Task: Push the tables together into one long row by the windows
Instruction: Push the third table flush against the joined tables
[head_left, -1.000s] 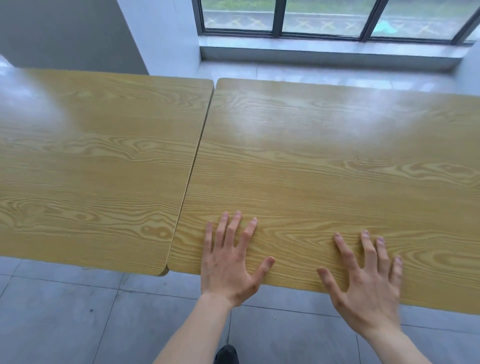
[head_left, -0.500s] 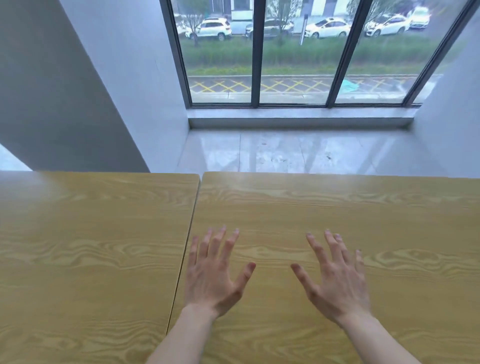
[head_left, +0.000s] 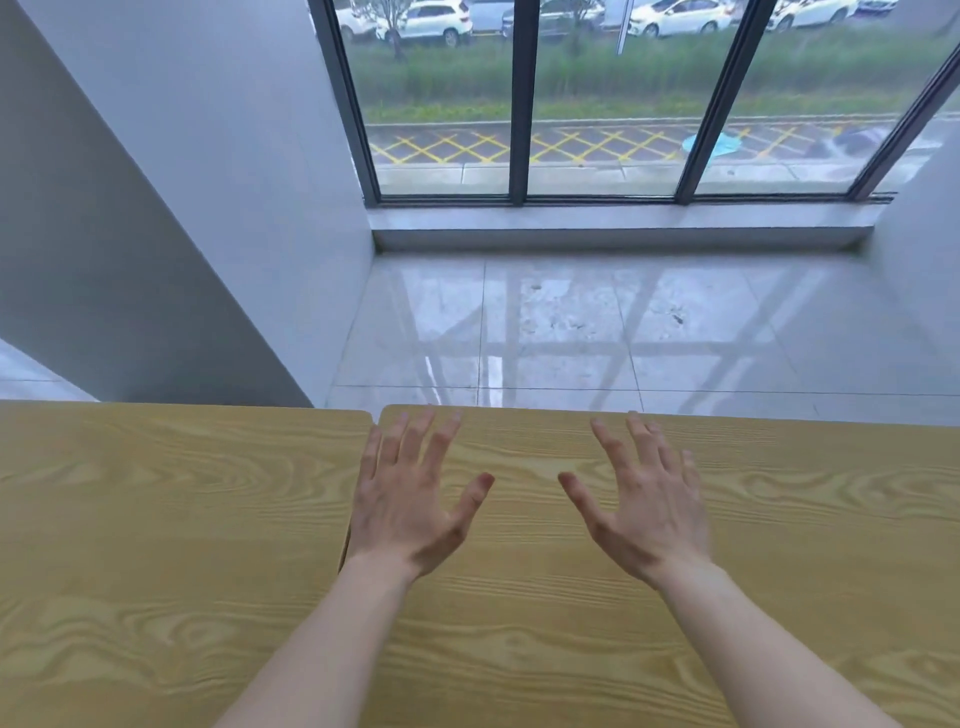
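Spreading open fingers over the right table (head_left: 779, 545), left hand (head_left: 410, 512) and right hand (head_left: 647, 512).
Both pale wood-grain tables meet edge to edge, running lengthwise left to right, parallel to the windows (head_left: 613, 98); left table (head_left: 156, 519).

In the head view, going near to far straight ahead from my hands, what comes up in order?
Right-hand table → glossy tiled floor → low window ledge → windows → yellow-hatched road → parked cars.

Wood-grain tables (head_left: 779, 519), faint sheen, glossy floor tiles (head_left: 675, 338)
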